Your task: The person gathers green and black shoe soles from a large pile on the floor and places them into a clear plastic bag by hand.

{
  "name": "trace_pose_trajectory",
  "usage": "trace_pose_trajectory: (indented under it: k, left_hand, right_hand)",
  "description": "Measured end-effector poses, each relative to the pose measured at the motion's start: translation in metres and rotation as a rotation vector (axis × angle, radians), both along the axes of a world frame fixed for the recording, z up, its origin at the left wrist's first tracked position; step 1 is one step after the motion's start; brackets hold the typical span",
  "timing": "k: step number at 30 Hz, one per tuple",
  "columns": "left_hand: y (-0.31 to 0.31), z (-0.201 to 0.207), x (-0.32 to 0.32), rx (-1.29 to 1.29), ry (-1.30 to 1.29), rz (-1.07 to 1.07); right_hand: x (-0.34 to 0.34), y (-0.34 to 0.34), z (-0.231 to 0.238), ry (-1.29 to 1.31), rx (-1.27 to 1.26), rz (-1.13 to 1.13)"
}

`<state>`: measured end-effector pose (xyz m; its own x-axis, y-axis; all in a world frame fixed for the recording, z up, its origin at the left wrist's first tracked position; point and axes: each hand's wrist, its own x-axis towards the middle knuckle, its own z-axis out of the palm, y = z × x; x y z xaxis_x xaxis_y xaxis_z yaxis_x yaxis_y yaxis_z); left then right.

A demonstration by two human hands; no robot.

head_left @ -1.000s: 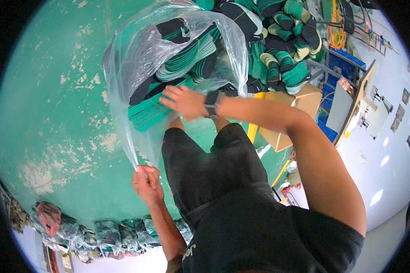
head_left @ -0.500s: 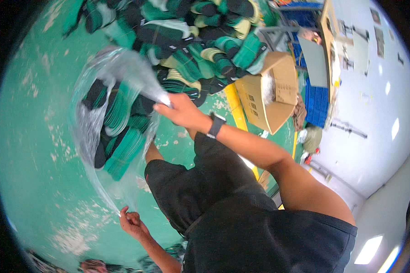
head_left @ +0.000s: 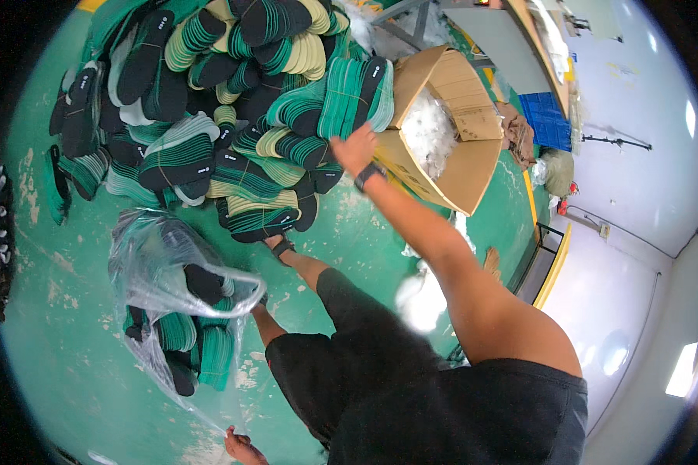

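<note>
My left hand (head_left: pixel 243 447) pinches the edge of a clear plastic bag (head_left: pixel 151 279) low on the left. Several bundles of green and black shoe insoles (head_left: pixel 176 333) lie inside the bag, partly veiled by the film. My right hand (head_left: pixel 355 147), with a dark watch on the wrist, is stretched out at the near side of a large heap of insoles. Its fingers are extended and hold nothing, close by a banded green insole bundle (head_left: pixel 350 97). Whether the fingertips touch that bundle I cannot tell.
The heap of banded black, green and cream insoles (head_left: pixel 178 151) spreads across the far floor. Right of it stands an open cardboard box (head_left: pixel 473 174) with white stuffing. A table (head_left: pixel 547 39) and a blue crate (head_left: pixel 545 120) are beyond. My feet stand between bag and heap.
My right hand has let go of the bag's rim and moved out to the insole heap. The bag's mouth has sagged. My left hand still grips its edge, now lower in view.
</note>
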<state>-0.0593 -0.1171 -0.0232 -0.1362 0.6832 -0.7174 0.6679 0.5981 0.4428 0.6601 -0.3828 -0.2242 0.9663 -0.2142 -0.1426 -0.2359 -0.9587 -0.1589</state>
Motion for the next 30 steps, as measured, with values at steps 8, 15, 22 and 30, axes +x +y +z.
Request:
trace_pose_trajectory:
  k: [8, 15, 22, 30]
  left_hand:
    - [0.015, 0.013, 0.046, -0.021, 0.268, -0.338]
    - [-0.003, 0.016, 0.029, 0.254, 0.484, -0.835]
    - [-0.015, 0.033, 0.057, -0.015, -0.058, 0.361]
    - [0.000, 0.032, 0.045, 0.024, -0.328, 0.429]
  right_hand:
    - [0.145, 0.017, -0.115, -0.127, -0.331, 0.057]
    - [0.150, -0.024, -0.103, 0.087, -0.264, -0.102]
    - [0.057, -0.047, 0.007, 0.325, 0.791, 0.229]
    - [-0.279, 0.086, 0.202, 1.128, 1.154, 0.899]
